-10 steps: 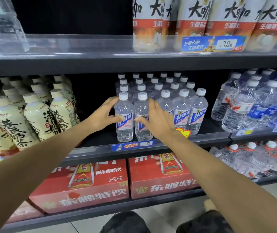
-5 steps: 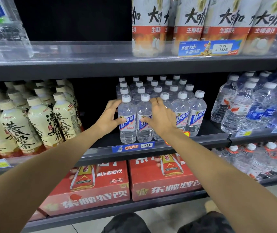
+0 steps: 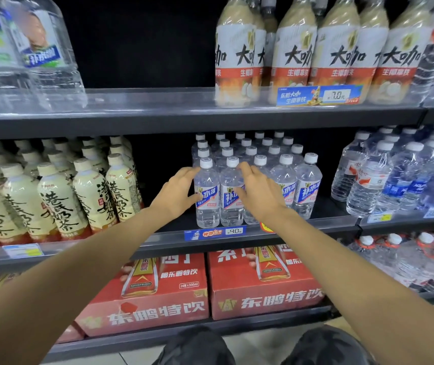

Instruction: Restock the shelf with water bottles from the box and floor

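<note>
Two clear plastic water bottles with white caps and blue-and-white labels stand at the front left of a packed block on the middle black metal shelf (image 3: 315, 227): the left front bottle (image 3: 207, 196) and the right front bottle (image 3: 231, 197), touching each other. The left hand (image 3: 177, 192) lies against the left bottle's side, fingers fairly straight, thumb on its label; the right hand (image 3: 259, 192) lies against the right bottle, fingers spread and relaxed, neither hand curled round anything. More such bottles (image 3: 306, 184) fill the rows behind and to the right. Cream milk-tea bottles (image 3: 60, 198) crowd the same shelf on the left, larger clear water bottles (image 3: 368, 180) on the right. Beneath, two red cardboard drink cases (image 3: 263, 285) sit side by side on the lower shelf; above, tall beige coffee-drink bottles (image 3: 297, 54) and big clear jugs (image 3: 39, 48), their tops cut off. A blue price tag (image 3: 214, 232) reads 4.0. The right hand hides part of the third front bottle; the far right is blurred. Dark-clothed knees (image 3: 197, 346) show at the bottom over pale floor.
</note>
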